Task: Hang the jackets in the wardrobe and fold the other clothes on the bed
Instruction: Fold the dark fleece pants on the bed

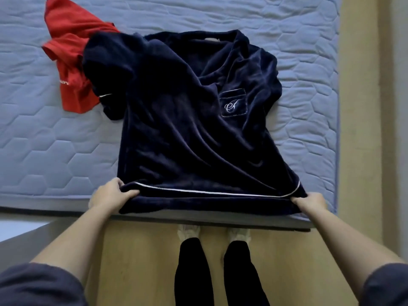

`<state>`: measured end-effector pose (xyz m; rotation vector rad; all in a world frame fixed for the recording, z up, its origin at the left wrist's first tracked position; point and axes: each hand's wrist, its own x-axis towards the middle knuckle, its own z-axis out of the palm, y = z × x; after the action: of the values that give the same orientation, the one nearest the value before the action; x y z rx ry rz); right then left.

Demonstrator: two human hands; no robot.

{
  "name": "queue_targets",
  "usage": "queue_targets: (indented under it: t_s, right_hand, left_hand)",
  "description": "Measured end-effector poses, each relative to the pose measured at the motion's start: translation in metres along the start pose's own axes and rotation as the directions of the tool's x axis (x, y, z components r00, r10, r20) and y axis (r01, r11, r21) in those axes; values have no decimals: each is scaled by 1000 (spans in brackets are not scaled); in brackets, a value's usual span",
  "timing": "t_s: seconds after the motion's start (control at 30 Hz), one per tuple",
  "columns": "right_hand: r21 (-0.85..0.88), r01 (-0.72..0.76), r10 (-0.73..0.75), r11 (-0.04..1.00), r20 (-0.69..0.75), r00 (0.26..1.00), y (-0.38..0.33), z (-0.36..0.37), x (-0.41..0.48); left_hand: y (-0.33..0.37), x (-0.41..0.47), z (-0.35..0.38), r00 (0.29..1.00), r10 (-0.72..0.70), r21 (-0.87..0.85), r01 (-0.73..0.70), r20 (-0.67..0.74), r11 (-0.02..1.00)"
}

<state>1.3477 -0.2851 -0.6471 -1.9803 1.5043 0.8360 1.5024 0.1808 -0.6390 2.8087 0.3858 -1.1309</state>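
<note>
Velour top (pixel 187 133), navy, lies spread on the bed (pixel 44 140), hem at 6 o'clock, its corners pinched by the left hand (pixel 110 195) and right hand (pixel 309 203). Seemingly plush, limp, fairly weighty; hem corners grip best. Red garment (pixel 70 58) touches it at 10 o'clock.

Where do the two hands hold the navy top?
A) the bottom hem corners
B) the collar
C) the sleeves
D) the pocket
A: the left hand and the right hand each grip one end of the white-piped hem of the navy top.
</note>
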Motion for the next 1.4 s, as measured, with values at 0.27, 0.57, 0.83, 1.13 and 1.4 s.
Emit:
queue_targets:
  t_s: [0.27, 0.57, 0.83, 1.13, 1.4]
  right_hand:
    - [-200, -20, 57, 980, 182, 982, 39, -37, -16]
    - [-191, 95, -89, 977, 39, 995, -24, -30, 3]
    - [456, 339, -350, 823, -63, 934, -181, -42, 109]
    - [441, 363, -181, 821, -401, 898, -258, -51, 158]
    - [-172, 368, -382, 914, -670, 636, -215, -202, 169]
  left_hand:
    - [49, -67, 18, 976, -37, 254, -19, 216, 967]
    - [106, -44, -6, 969, 118, 276, -177, 217, 945]
    - [235, 95, -22, 825, 500, 144, -478, -265, 866]
    - [251, 156, 27, 909, 417, 255, -405, 8, 878]
    - [262, 157, 5, 930, 343, 260, -366, 130, 894]
